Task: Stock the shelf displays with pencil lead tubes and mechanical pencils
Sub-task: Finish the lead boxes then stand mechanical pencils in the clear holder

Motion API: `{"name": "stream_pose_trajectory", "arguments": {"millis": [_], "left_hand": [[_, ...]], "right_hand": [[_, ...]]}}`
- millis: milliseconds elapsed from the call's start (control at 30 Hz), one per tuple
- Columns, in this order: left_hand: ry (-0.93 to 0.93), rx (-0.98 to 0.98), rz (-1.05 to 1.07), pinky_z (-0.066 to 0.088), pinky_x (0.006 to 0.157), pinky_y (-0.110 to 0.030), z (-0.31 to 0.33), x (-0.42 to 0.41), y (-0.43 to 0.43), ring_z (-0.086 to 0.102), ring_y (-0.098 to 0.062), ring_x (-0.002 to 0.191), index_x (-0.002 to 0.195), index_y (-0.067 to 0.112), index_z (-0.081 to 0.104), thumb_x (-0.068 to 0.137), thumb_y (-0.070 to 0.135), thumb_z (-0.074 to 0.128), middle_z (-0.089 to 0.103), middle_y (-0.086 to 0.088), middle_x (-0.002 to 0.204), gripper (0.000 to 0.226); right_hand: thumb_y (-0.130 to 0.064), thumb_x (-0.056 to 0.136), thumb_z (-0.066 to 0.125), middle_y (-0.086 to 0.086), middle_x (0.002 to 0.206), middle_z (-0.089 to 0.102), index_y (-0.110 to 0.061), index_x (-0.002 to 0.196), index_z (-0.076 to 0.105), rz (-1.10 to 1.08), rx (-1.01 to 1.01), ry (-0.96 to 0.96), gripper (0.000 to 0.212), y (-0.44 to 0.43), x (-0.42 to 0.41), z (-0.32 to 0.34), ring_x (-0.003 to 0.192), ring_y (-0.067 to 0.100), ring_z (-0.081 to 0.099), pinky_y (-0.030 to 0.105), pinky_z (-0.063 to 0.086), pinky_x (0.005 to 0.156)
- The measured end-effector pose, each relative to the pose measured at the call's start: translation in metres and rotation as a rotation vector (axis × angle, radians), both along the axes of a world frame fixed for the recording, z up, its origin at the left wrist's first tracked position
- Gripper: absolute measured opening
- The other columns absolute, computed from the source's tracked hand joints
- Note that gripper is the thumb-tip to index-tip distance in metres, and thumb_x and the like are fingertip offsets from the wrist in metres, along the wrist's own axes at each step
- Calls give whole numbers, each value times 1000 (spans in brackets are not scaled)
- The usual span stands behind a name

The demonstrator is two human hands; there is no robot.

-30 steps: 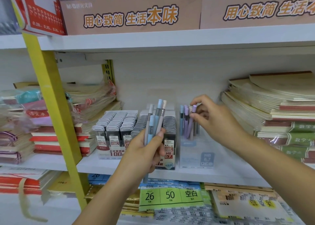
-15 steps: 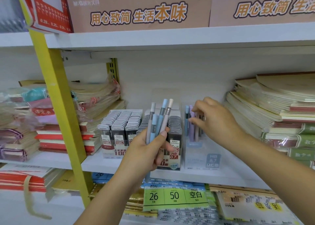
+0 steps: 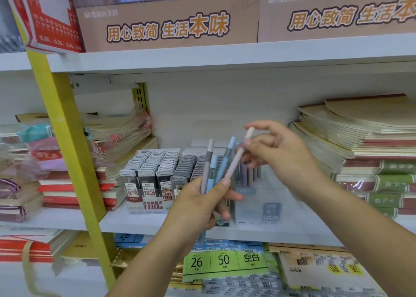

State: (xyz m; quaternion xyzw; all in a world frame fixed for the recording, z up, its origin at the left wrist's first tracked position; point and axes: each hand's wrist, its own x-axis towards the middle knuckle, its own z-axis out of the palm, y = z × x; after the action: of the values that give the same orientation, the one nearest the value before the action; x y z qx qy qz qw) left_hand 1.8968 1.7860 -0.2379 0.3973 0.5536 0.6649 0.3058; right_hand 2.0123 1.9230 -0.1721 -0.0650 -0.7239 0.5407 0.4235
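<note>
Now left hand (image 3: 202, 204) grips 3 mechanical pencils (image 3: 210, 168); right hand (image 3: 281, 152) pinches a pink pencil (image 3: 234, 161) between fingers (image 3: 263, 125).

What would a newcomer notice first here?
Centre frame, the left hand grips a bunch of mechanical pencils in front of the middle shelf, while the right hand pinches a pink pencil near its top. Behind and to the left stand rows of lead tubes; above, brown cartons with big orange lettering line the top shelf.

Matt plastic pencils (image 3: 211, 168); clear glossy plastic display box (image 3: 258, 206); cardboard cartons (image 3: 168, 24).
</note>
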Motion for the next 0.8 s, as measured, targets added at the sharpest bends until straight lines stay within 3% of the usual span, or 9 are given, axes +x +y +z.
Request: {"name": "stream_pose_trajectory", "arguments": {"millis": [100,233,333,433,733,800], "left_hand": [[22,-18,51,29,35,-16,-2,-1,1,56,-10,44,113,21,62,78,50,63,79,-6,89,45],[13,-10,69,29,36,-17,-3,-4,1,38,-8,41,111,26,63,83,50,61,72,-2,75,37],[-46,-5,80,28,35,-17,-2,-5,2,40,-8,41,110,27,64,97,35,57,73,-4,77,17],[-49,-6,103,28,34,-17,-2,-5,2,42,-9,40,111,22,63,102,27,54,76,-7,81,14],[-16,-4,109,28,35,-18,-2,-7,1,44,-9,41,113,21,62,101,27,55,78,-8,86,15],[-16,-1,111,28,35,-18,-3,-7,1,45,-9,41,113,20,62,101,27,55,78,-8,87,16]], "right_hand": [[1,92,57,8,73,71,-23,99,56,-205,42,159,25,28,15,15,62,19,70,24,53,52],[-9,92,61,6,79,69,-38,96,54,-375,341,-22,30,63,23,13,74,19,69,35,56,67],[-18,89,67,-8,79,68,-39,97,54,-458,542,-227,26,76,16,-1,74,1,63,21,46,67],[-21,89,68,-16,78,65,-37,100,53,-459,632,-294,24,79,8,-14,74,-10,58,7,41,62],[-21,90,66,-18,79,61,-32,104,54,-501,743,-334,21,83,3,-22,77,-16,53,0,36,62],[-21,90,65,-16,81,62,-30,106,55,-536,779,-348,21,86,3,-20,76,-11,55,2,36,60]]}}
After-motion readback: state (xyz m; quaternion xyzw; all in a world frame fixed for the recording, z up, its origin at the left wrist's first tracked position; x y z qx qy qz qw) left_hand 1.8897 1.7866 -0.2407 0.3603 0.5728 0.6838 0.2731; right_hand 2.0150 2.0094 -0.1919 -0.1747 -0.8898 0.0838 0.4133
